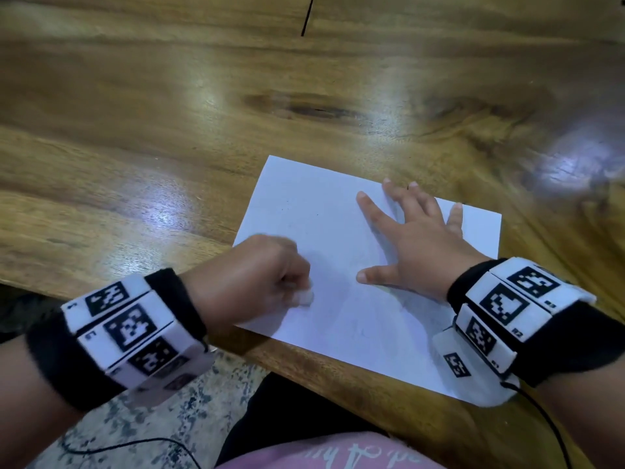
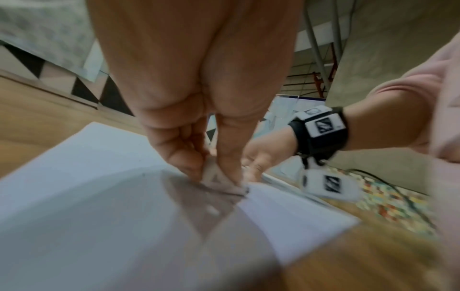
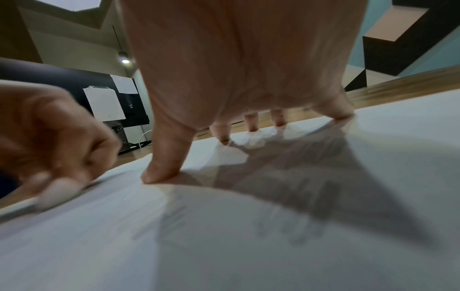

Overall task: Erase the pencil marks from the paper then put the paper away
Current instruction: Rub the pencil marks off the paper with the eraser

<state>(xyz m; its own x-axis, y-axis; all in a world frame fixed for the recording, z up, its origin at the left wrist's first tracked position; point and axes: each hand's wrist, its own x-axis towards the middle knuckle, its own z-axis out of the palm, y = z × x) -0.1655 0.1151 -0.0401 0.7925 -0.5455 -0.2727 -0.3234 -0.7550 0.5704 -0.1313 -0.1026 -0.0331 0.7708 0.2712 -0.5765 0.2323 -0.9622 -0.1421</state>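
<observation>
A white sheet of paper (image 1: 314, 211) lies on the wooden table near its front edge, with faint grey pencil marks (image 1: 365, 265) near its middle. My left hand (image 1: 270, 275) pinches a small white eraser (image 1: 306, 297) between thumb and fingers and holds it against the sheet's left part. In the left wrist view the eraser (image 2: 219, 183) touches the paper (image 2: 99, 177). My right hand (image 1: 412, 238) lies flat on the sheet with fingers spread, holding it down. In the right wrist view its fingertips (image 3: 154, 177) press the paper (image 3: 248, 246), and the eraser (image 3: 57, 193) shows at the left.
The wooden table (image 1: 203, 96) stretches far and to both sides. Its front edge (image 1: 304, 360) runs diagonally just under the sheet, with speckled floor (image 1: 152, 418) below. Thin black cables (image 1: 135, 445) hang from both wristbands.
</observation>
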